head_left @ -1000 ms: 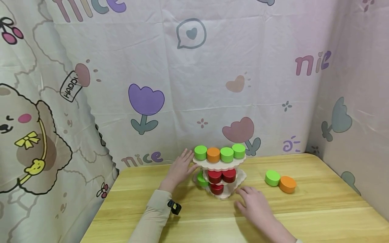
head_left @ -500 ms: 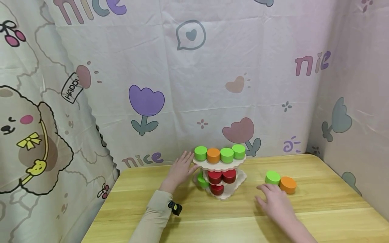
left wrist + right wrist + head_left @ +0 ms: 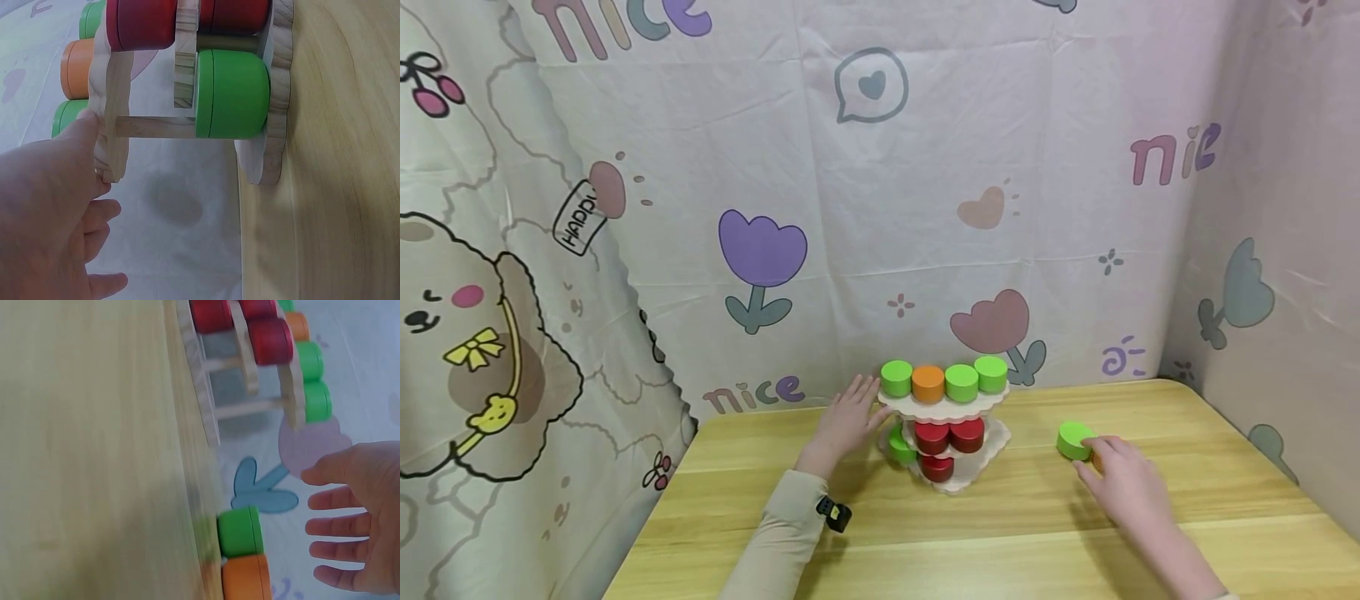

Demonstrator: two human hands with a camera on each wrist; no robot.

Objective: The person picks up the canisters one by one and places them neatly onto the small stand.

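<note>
A three-tier wooden stand [image 3: 942, 410] with scalloped shelves stands mid-table. Its top tier bears green round blocks [image 3: 962, 383] and an orange one [image 3: 928, 384]. Red round blocks [image 3: 932, 437] sit on the lower shelves, and a green block [image 3: 231, 94] rests on the bottom one. My left hand [image 3: 844, 427] touches the top tier's left edge, thumb along it and fingers extended. To the stand's right, my right hand [image 3: 1126, 483] reaches over a loose orange block [image 3: 247, 578], mostly hidden by it in the head view. Beside that block lies a loose green block [image 3: 1075, 440].
The wooden table [image 3: 1000, 550] carries the stand and loose blocks. A patterned cloth [image 3: 880, 183] hangs behind it and on both sides. A black device [image 3: 833, 513] is strapped to my left wrist.
My right hand has moved right, from beside the stand's base to over the loose orange block. The left hand has stayed at the top tier's edge.
</note>
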